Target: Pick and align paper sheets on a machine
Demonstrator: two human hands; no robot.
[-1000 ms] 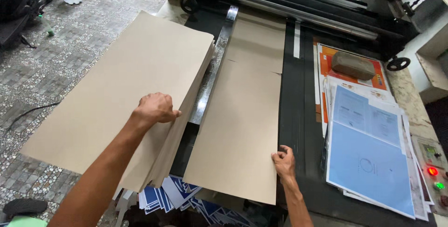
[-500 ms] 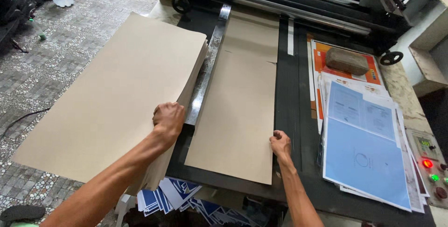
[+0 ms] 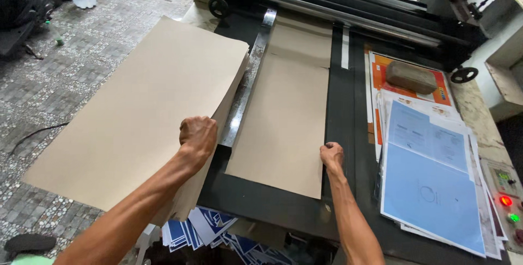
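Observation:
My left hand (image 3: 198,136) rests curled on the right edge of a thick stack of brown cardboard sheets (image 3: 136,112) at the left. One brown sheet (image 3: 286,118) lies flat on the black machine bed (image 3: 343,134), with its far end near the rollers (image 3: 348,8). At that sheet's lower right edge, my right hand (image 3: 332,156) presses against it with bent fingers. A metal guide rail (image 3: 246,88) runs between the stack and the sheet.
Blue and white printed sheets (image 3: 430,188) lie stacked at the right, with a brown stone weight (image 3: 411,77) on orange prints behind them. A control panel with red and green lights (image 3: 506,202) sits at the far right. Blue prints (image 3: 212,232) fan out below the bed.
The single sheet has slid further up the bed toward the rollers. My right hand followed its edge. My left hand shifted to the stack's right edge and curled.

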